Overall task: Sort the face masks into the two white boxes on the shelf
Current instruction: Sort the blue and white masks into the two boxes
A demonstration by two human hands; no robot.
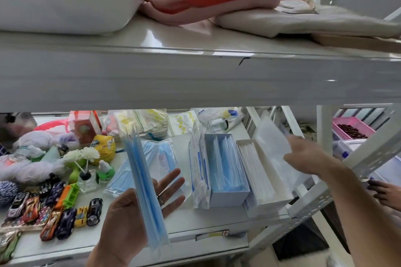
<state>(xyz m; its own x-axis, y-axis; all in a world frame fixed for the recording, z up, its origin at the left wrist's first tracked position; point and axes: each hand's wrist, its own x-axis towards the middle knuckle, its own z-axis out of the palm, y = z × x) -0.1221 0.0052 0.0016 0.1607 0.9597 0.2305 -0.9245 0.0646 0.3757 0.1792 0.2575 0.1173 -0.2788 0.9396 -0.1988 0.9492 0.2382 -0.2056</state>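
My left hand (132,212) holds a stack of wrapped blue masks (144,182) edge-on, fingers spread behind it. My right hand (303,158) grips a white mask in a clear wrapper (273,138) above the right white box (263,171), which holds white masks on edge. Beside it on the left stands the other white box (227,171), filled with blue masks. A flat packet of masks (198,165) leans against that box. More loose blue masks (160,156) lie on the shelf (195,221) behind my left hand.
Toy cars (54,212), a reed diffuser (86,178), yarn and small bottles crowd the shelf's left part. Packets and a glass jar (217,124) sit at the back. The upper shelf (195,71) hangs close overhead. A perforated white post (351,158) runs beside my right arm.
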